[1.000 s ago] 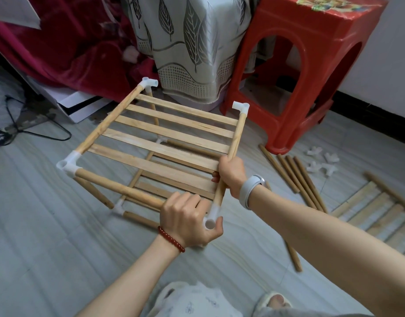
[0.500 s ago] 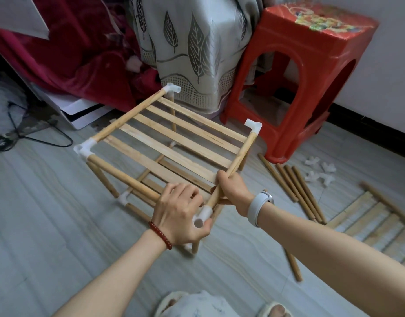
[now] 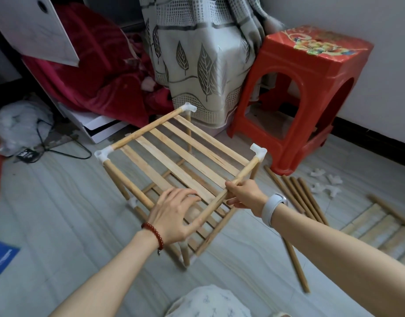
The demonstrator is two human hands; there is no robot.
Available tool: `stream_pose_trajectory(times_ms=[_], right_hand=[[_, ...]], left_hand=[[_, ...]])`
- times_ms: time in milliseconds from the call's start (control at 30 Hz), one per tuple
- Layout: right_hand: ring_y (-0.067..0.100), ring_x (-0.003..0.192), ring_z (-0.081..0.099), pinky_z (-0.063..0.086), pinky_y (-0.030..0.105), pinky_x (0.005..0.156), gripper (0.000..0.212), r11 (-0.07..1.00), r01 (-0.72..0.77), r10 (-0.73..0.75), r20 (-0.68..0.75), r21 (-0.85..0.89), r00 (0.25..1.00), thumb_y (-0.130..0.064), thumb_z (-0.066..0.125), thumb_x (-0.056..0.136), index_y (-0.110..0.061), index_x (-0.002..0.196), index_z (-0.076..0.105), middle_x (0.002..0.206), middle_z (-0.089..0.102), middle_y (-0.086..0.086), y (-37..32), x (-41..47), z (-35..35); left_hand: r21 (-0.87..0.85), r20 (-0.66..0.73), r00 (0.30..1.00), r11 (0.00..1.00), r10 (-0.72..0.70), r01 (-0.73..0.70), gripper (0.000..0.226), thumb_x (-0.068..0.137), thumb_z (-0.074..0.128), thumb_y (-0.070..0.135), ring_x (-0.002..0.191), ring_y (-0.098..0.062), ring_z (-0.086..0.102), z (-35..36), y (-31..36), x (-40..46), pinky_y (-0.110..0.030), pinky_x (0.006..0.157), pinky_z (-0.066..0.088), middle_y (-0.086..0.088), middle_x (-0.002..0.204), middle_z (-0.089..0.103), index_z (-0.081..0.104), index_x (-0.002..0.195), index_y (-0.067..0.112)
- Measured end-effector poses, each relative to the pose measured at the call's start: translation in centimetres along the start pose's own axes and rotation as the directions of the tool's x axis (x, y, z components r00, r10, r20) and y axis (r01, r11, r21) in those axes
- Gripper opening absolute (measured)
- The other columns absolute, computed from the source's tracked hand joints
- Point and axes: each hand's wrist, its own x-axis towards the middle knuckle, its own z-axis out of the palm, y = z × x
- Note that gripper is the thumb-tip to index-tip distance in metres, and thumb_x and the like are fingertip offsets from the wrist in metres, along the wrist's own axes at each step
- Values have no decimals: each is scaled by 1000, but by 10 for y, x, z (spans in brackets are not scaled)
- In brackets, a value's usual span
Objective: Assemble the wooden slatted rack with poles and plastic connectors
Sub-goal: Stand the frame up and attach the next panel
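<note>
The wooden slatted rack (image 3: 174, 156) stands on the grey floor, with a slatted top tier and a lower tier beneath it. White plastic connectors (image 3: 258, 152) cap its visible top corners. My right hand (image 3: 242, 194) grips the right side pole (image 3: 240, 177) of the top frame. My left hand (image 3: 174, 216) lies over the near corner of that frame with its fingers stretched out across the slats. The hand hides the corner connector there.
A red plastic stool (image 3: 311, 99) stands just right of the rack. Loose poles (image 3: 299, 197), spare white connectors (image 3: 327, 181) and another slatted panel (image 3: 379, 225) lie on the floor to the right. Leaf-patterned cloth (image 3: 203, 65) hangs behind; a cable (image 3: 60, 149) runs at left.
The rack has swung down and away to stand on its legs. My left hand has loosened from its grip on the near corner connector and now lies flat. My right hand keeps its hold.
</note>
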Motion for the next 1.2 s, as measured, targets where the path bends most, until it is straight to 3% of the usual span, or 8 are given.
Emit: stream_pose_trajectory(times_ms=[133,200,367,500,600,800,1034,1200], right_hand=[[7,67,64,49,20,64,18,989,18,16,226,-146,974,-33,54,94,-19,89,65,76,70,-4,11,-12,-18],[7,74,63,48,21,68,16,971,21,35,230,-238,973,-33,53,94,-20,95,62,85,71,-4,24,-11,-35],[13,64,56,43,17,52,24,935,-95,77,-66,-342,995,-13,50,94,3,110,59,95,67,16,97,21,-93],[32,110,56,43,31,88,30,830,-263,154,-252,-491,955,-19,49,94,-1,116,58,120,60,18,166,53,-116],[34,118,49,41,35,94,39,767,-356,248,-265,-534,932,-26,49,94,-2,125,46,129,49,19,216,78,-115],[37,104,50,38,39,74,17,689,-351,204,-295,-634,933,-5,34,94,-4,111,38,116,46,19,274,93,-93],[26,74,49,36,30,63,18,927,-249,152,-324,-282,934,-15,51,88,-6,101,42,90,52,9,219,80,-93],[16,57,45,36,27,52,19,982,6,-53,-249,-186,967,-22,48,93,-13,109,50,72,50,0,147,26,-110]], left_hand=[[-15,-127,991,999,-42,41,37,86,53,32,118,-17,47,0,11,20,-38,109,27,0,121,57,59,118,16],[-10,-157,987,1000,-17,16,34,87,54,27,118,-17,47,4,24,38,-37,107,26,0,121,57,58,119,16],[39,11,997,996,-81,81,53,91,43,40,140,-19,15,30,69,120,-45,113,9,-3,151,24,31,141,23],[52,134,972,981,-192,186,74,90,42,49,144,-26,-5,43,88,172,-57,111,-3,-4,158,2,3,149,25],[113,161,963,973,-216,199,76,92,45,42,144,-30,5,65,88,191,-62,109,3,-5,152,23,-6,147,28],[153,133,969,970,-209,188,73,96,43,20,141,-32,14,82,84,192,-65,107,4,-4,127,53,-8,146,32],[93,213,970,991,-118,100,80,90,49,13,118,-23,39,75,86,168,-65,109,6,8,91,45,-3,148,30],[71,330,943,996,30,-57,88,88,49,53,125,-19,39,59,83,117,-57,112,-1,1,117,58,-6,149,21]])
